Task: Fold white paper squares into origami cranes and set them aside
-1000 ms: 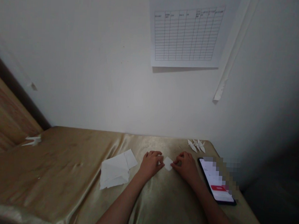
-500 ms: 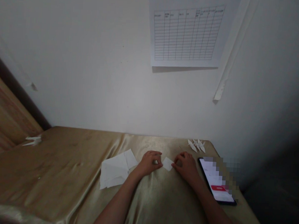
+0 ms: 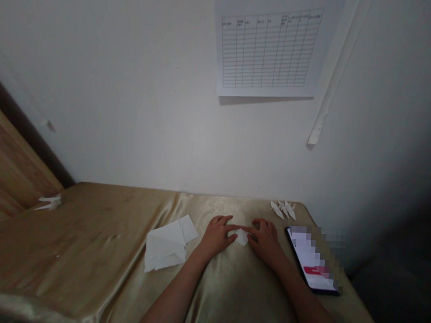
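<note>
A small folded piece of white paper (image 3: 242, 238) lies on the gold cloth between my two hands. My left hand (image 3: 217, 235) has its thumb at the paper's left corner, with the index finger stretched along the top edge. On the other side, my right hand (image 3: 266, 239) holds the right corner with its thumb, and its index finger reaches in to meet the left one at the top. The other fingers of both hands are partly curled. The fingertips cover the paper's upper edge.
Loose white paper sheets (image 3: 166, 245) lie left of my hands. Several folded paper shapes (image 3: 283, 209) sit at the back right, beyond a lit phone (image 3: 313, 263). White scraps (image 3: 50, 202) rest at the far left. A printed table sheet (image 3: 268, 53) hangs on the wall.
Both index fingers have stretched inward and now meet over the paper's top edge. Its upper corner no longer shows, and less of the paper is visible. The surrounding things stay put.
</note>
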Demonstrator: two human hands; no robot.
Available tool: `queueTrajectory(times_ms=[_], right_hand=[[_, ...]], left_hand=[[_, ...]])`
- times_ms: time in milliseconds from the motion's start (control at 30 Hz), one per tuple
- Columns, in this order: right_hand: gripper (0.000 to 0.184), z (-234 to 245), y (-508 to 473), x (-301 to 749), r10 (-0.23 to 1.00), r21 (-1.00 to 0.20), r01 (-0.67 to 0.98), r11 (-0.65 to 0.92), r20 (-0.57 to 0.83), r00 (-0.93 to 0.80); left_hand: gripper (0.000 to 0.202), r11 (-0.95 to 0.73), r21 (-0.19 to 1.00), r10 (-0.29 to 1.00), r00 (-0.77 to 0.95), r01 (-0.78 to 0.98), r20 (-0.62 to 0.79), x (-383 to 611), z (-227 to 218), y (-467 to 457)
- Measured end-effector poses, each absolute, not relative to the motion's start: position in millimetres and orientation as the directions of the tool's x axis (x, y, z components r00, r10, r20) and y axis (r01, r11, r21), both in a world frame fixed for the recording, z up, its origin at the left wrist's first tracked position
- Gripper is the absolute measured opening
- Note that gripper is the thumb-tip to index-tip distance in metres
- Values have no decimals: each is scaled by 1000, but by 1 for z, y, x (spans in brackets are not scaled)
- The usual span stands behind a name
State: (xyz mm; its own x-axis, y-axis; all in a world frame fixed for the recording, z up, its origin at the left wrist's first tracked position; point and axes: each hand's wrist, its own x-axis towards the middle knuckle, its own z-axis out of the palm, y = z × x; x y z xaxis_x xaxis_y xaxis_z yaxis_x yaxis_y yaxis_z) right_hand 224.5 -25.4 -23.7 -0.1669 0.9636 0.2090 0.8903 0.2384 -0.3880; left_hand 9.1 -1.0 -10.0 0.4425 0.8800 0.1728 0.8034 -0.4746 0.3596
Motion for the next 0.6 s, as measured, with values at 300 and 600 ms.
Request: queueTrajectory(times_ms=[300,600], right_hand=[[14,-24,-20,230,972,-447,875,188,215,-99],[12,-22,-24,228,979,-400,910,106,201,-25]], left_hand=[[13,-466,413,882,449,782,145,6,-1,0],[17,-488,483,860,494,727,127,-1,7,2]])
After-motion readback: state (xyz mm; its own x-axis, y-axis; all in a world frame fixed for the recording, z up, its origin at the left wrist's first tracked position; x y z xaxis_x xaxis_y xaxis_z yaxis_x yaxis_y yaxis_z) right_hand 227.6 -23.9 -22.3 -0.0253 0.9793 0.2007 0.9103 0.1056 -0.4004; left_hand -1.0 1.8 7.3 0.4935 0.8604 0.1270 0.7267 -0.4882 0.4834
